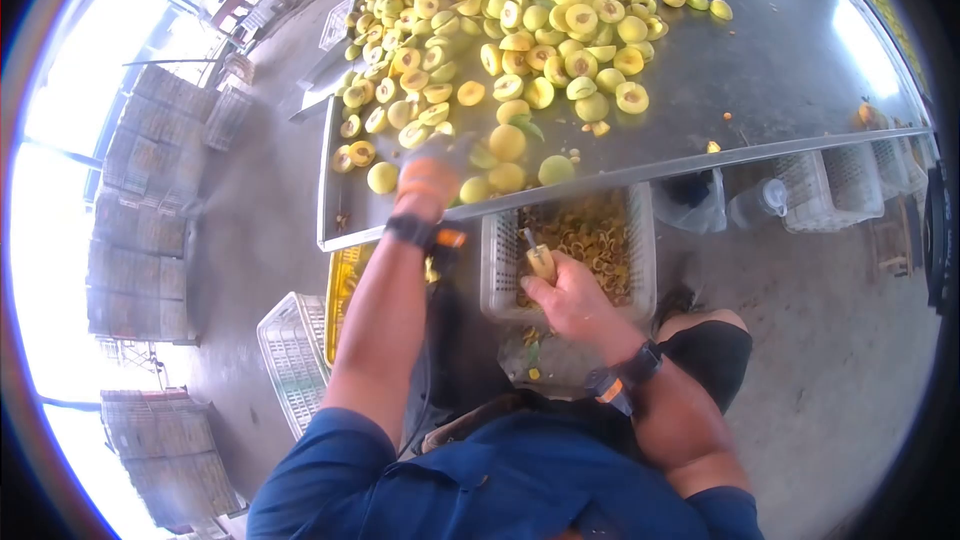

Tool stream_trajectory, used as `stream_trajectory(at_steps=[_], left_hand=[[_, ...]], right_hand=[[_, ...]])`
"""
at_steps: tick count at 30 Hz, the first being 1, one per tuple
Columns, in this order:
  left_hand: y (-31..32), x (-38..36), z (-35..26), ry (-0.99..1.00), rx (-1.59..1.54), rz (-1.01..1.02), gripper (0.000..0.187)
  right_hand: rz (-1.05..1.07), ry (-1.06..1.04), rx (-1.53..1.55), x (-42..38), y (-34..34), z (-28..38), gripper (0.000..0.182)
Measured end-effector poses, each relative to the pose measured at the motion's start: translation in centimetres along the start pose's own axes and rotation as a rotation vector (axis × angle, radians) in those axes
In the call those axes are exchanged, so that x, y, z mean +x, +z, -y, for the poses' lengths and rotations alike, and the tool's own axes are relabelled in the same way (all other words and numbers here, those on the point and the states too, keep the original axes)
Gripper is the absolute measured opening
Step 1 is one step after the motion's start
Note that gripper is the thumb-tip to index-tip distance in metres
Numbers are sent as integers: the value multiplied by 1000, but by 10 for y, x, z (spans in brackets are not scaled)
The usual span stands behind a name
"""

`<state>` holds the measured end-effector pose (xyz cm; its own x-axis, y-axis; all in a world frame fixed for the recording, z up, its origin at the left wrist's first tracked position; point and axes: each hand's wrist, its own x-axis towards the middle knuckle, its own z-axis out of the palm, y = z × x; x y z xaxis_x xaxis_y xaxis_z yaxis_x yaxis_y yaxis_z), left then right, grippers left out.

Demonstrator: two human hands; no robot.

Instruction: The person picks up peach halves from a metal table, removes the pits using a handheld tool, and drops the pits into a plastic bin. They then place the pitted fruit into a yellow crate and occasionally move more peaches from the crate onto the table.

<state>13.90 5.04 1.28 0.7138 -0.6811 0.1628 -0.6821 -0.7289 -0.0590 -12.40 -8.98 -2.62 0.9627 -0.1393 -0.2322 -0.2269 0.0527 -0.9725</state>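
My left hand (430, 175), in an orange and grey glove, is over the near edge of the metal table, among yellow-green stone fruits. Motion smears its fingers, so I cannot see whether they hold anything. Whole-looking round fruits (507, 143) lie just right of it, and a large heap of halved fruits (520, 30) spreads behind, many with brown centres showing. In my right hand (580, 310) is a small tool with a pale handle (541, 262) and a short metal tip pointing up. Below that tool stands a white crate (646, 250) holding many curled yellow-brown scraps (600, 230).
The metal table (770, 50) has a raised rim (640, 172) between me and the fruit. A yellow crate (343, 285) and a white basket (290, 350) stand at my left. More crates (830, 185) sit under the table's right side. Stacked crates (140, 210) line the far left.
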Motion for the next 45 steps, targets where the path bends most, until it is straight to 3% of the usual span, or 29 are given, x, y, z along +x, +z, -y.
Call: stream_trajectory(at_steps=[1, 3, 6, 9, 12, 18, 20, 26, 29, 32, 33, 35, 37, 39, 41, 43, 44, 45], left_hand=[[10, 26, -6, 35, 24, 241, 42], [6, 50, -36, -352, -126, 424, 42], [9, 25, -7, -683, -1033, 367, 34], [1, -31, 2, -447, -1646, 146, 27], [-2, -71, -23, 153, -860, -163, 30], [-16, -110, -98, -168, -1287, -243, 33], [-32, -108, -122, -609, -1895, -180, 29], [-23, -114, -151, -652, -1688, -331, 30], [-20, -107, -160, -667, -1586, -384, 31], [-17, -108, -160, -688, -1602, -384, 33], [-15, -109, -158, -690, -1629, -376, 34], [7, -111, -132, -336, -1235, -394, 35], [13, -109, -120, -200, -1039, -335, 36], [17, -104, -113, -276, -1050, -226, 37], [14, -101, -110, -205, -880, -237, 40], [1, -101, -111, -136, -710, -239, 43], [-7, -103, -113, -73, -778, -285, 41], [-9, -100, -112, 11, -740, -335, 36]], right_hand=[[3, 1, 17, 1, 0, 2, 35], [7, 3, 59, 1, 2, 10, 36], [-2, 1, -25, 2, -5, 20, 34], [-18, -20, 15, 3, -7, 38, 34], [-53, -66, -4, 10, -3, 36, 33], [-145, -136, -136, 2, -1, 31, 33], [-189, -149, -169, -3, 0, 27, 33], [-237, -118, -363, -14, -1, 27, 29], [-210, -106, -271, -10, -1, 25, 26], [43, -246, 90, 1, -4, 11, 26], [62, -191, 117, -1, -7, 16, 27], [74, -129, 97, -5, -11, 27, 27], [24, -153, -60, -3, -11, 24, 27], [6, -252, -170, -1, -7, 17, 25], [32, -387, -164, 2, -5, 13, 23], [305, 32, 249, -1, -15, 19, 18], [434, 242, 455, -2, -19, 24, 16], [444, 256, 481, -5, -19, 27, 14]])
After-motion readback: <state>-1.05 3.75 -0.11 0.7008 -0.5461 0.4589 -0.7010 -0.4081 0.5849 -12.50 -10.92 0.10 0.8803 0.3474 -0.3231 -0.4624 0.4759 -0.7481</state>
